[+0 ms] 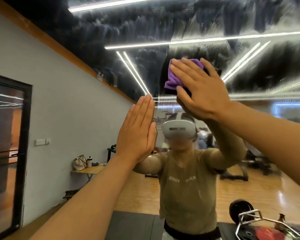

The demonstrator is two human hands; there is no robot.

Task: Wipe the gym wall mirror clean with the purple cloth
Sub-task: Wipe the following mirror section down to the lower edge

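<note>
Streaked gym wall mirror [215,28] fills the view; a crumpled purple cloth [173,78], long axis 1-to-7 o'clock, is pressed flat against it by the straight-fingered right hand [200,89]. The left hand [137,132] is laid flat, fingers toward 12.

Against the mirror [215,23] the right hand [200,89] presses the cloth [173,78] high up, the left hand [137,130] flat lower left, a doorway [9,153] far left.
</note>
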